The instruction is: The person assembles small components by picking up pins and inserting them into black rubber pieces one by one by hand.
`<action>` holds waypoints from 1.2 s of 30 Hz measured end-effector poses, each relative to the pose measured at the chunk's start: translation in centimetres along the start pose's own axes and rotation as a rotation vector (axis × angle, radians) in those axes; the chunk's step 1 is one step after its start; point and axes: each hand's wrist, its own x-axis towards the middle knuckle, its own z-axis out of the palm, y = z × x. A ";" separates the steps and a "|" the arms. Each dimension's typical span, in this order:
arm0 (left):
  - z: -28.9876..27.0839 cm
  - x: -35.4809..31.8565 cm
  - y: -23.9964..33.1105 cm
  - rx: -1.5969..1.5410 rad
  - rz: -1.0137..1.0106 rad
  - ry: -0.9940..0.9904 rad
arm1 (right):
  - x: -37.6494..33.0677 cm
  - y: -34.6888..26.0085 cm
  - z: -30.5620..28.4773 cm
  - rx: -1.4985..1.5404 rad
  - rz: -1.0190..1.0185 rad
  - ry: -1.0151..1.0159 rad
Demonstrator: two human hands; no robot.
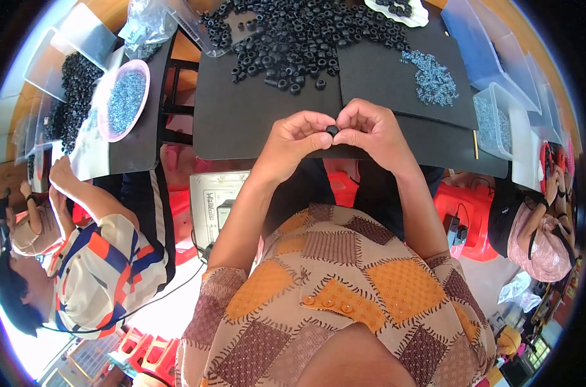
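Note:
My left hand (297, 137) and my right hand (369, 131) meet at the near edge of a black mat (254, 109), fingertips pinched together on one small black ring (332, 130). Farther back on the mat lies a big heap of the same black rings (299, 39). To the right of it sits a small pile of little grey metal parts (431, 79). Whether a metal part is also between my fingers is hidden.
Clear plastic bins (499, 119) with grey parts stand at the right. A pink dish (124, 100) of grey parts and more black rings (74, 90) lie on the left, where another person's hand (61, 174) works. A third person sits at the far right.

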 end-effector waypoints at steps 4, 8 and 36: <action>-1.0 -1.2 0.5 -0.088 -0.042 -0.030 | 0.6 -0.9 0.8 0.034 0.006 -0.147; -1.5 -1.5 0.4 -0.242 0.024 -0.049 | 1.2 -2.2 1.9 -0.173 -0.108 -0.139; -2.8 0.1 0.8 -0.607 0.131 0.083 | 8.8 0.9 -1.2 -1.139 -0.324 0.157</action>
